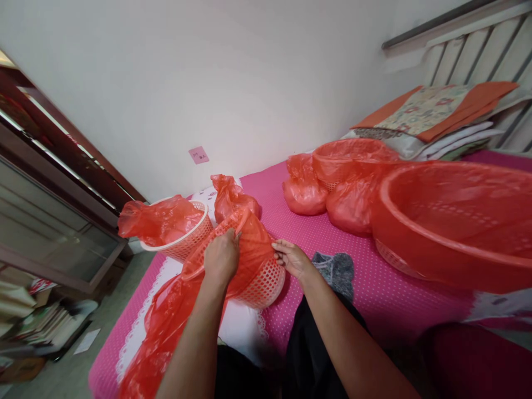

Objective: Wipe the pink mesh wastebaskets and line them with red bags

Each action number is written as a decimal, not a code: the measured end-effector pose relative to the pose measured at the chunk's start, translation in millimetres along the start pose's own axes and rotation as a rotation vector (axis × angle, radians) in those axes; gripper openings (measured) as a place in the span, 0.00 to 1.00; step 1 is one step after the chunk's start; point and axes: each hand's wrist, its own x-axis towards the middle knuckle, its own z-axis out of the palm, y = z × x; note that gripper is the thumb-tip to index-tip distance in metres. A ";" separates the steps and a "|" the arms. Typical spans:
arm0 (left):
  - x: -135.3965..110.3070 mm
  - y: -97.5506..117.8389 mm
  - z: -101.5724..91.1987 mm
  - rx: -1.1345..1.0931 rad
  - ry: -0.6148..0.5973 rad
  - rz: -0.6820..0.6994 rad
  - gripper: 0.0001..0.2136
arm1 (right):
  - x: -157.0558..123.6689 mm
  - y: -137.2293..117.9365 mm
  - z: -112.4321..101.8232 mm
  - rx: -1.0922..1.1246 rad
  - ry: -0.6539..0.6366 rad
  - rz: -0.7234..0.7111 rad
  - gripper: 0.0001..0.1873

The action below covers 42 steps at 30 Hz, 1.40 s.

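A white perforated plastic basket (264, 284) lies tilted on the pink dotted bed cover, with a red plastic bag (253, 244) drawn over its upper part. My left hand (223, 256) is closed on the bag at the basket's rim. At the basket's right side, my right hand (291, 257) pinches the edge of the same bag between thumb and fingers. A long loose part of the bag trails down to the left, under my left forearm. The basket's opening is partly hidden by the bag and my left hand.
Another white basket (198, 237) holding a red bag stands to the left. Filled red bags (235, 202) and larger bag-covered baskets (384, 221) sit on the pink bed cover (270, 183). Grey socks (338, 271) lie right of my hand. Folded cloths (440, 113) are stacked by the radiator.
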 end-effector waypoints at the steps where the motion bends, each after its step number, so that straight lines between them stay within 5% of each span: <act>1: -1.0 0.1 -0.6 0.002 0.001 -0.001 0.19 | 0.4 0.4 0.2 0.020 0.025 -0.007 0.18; 11: -42.7 -1.0 12.2 0.109 -0.064 0.149 0.19 | 2.2 -6.2 -1.8 0.122 0.064 -0.023 0.22; 19: -64.2 -63.5 16.1 0.044 -0.061 0.387 0.13 | 11.0 -6.1 -10.8 0.153 0.145 -0.010 0.18; 23: -79.9 -90.7 15.2 -0.113 -0.007 0.395 0.09 | 7.1 -5.3 -4.8 0.160 0.056 0.105 0.27; 25: -90.7 -94.6 18.5 -0.176 0.057 0.384 0.12 | 3.6 -2.2 -0.8 0.127 -0.015 0.115 0.23; 29: -110.1 -73.8 21.5 -0.202 0.171 0.333 0.29 | -1.1 6.7 5.4 0.060 -0.103 0.048 0.19; 33: -110.7 -27.3 9.1 -0.208 0.204 0.235 0.32 | -2.4 9.9 9.1 0.032 -0.115 0.049 0.19; 37: -95.2 8.1 -5.5 -0.075 -0.019 0.038 0.23 | -5.2 9.2 13.7 0.054 -0.151 0.031 0.20; 42: -81.3 13.9 -3.7 0.059 -0.191 0.000 0.16 | -6.1 11.1 18.4 0.110 -0.167 0.048 0.21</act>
